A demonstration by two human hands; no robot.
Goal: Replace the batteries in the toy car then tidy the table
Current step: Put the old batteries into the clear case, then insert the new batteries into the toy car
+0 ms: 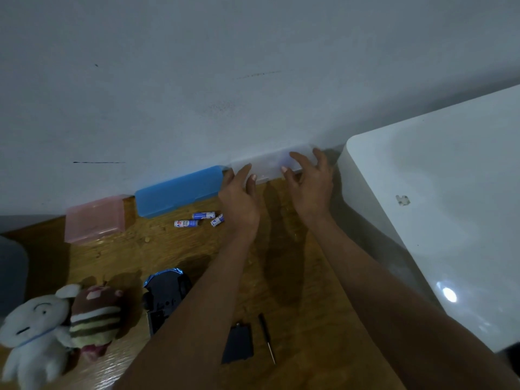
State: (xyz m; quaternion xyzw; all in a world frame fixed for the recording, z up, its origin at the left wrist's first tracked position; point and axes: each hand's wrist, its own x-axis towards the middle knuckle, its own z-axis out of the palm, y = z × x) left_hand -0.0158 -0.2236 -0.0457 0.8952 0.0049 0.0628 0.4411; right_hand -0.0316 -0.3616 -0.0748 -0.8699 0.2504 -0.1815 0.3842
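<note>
A clear plastic box [270,161] stands against the wall at the back of the wooden table [295,277]. My left hand [239,201] touches its left end with straight fingers. My right hand [309,184] lies over its right half, fingers spread on the lid. The toy car [164,296] lies upside down at the front left, partly behind my left forearm. Its black battery cover [237,343] and a small screwdriver [267,337] lie near the front edge. Three blue and white batteries [198,219] lie loose in front of the blue box [178,191].
A pink box [94,219] sits left of the blue one along the wall. Two plush toys [56,325] lie at the front left corner. A large white appliance [439,209] fills the right side. A grey object [12,274] shows at the left edge.
</note>
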